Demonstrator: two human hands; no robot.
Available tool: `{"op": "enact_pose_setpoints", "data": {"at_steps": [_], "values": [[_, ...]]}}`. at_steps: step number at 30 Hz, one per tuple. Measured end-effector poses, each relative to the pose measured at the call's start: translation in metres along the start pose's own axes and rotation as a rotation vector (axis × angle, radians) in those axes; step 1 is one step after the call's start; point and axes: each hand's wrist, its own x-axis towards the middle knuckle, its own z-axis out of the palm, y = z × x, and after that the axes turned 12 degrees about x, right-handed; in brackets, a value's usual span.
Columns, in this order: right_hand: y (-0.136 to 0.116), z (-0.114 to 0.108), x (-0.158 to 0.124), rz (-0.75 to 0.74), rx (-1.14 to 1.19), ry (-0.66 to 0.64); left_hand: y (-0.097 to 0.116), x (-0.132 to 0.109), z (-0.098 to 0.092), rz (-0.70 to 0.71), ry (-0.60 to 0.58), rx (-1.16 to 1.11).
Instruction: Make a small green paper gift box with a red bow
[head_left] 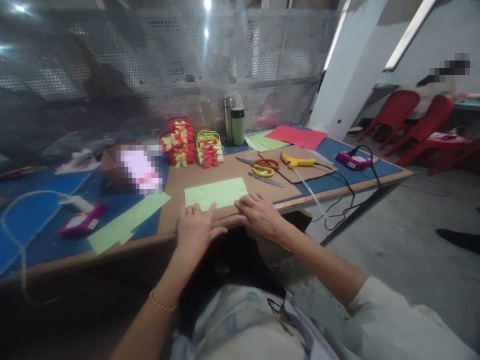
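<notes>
A light green sheet of paper (217, 192) lies on brown cardboard (173, 200) at the table's front edge, with a crease line faintly showing. My left hand (195, 227) rests on its near left part, fingers spread and thumb stretched to the right. At the near right corner, my right hand (258, 212) has its fingers bent together against the paper, closed on that edge. Its fingertips are partly hidden. Beyond the sheet lie scissors (262, 170) with red and yellow handles and a metal blade (265, 180).
A yellow glue gun (298, 160) with a cord lies to the right, near a purple power strip (352, 160). Green strips (129, 222) and another purple strip (82, 220) are at left. Bow-trimmed red boxes (180, 142), a green bottle (237, 126) and red paper (296, 136) stand or lie behind.
</notes>
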Motion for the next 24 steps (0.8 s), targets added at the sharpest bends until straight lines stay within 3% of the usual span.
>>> {"op": "enact_pose_setpoints", "data": {"at_steps": [7, 13, 18, 21, 24], "values": [[0.021, 0.002, -0.014, -0.038, -0.044, 0.072, 0.000, 0.002, -0.003, 0.009, -0.075, 0.083], [0.042, -0.018, -0.030, 0.023, -0.107, 0.111, 0.000, 0.002, -0.005, 0.015, -0.087, 0.085], [0.021, -0.013, 0.001, -0.043, -0.017, 0.225, 0.001, 0.001, -0.002, -0.018, -0.072, 0.061], [0.000, 0.006, 0.024, -0.162, 0.087, 0.140, 0.002, 0.001, 0.001, -0.035, -0.069, 0.033], [-0.012, 0.021, 0.031, -0.135, 0.082, 0.066, 0.004, -0.001, 0.004, -0.038, -0.066, 0.013]]}}
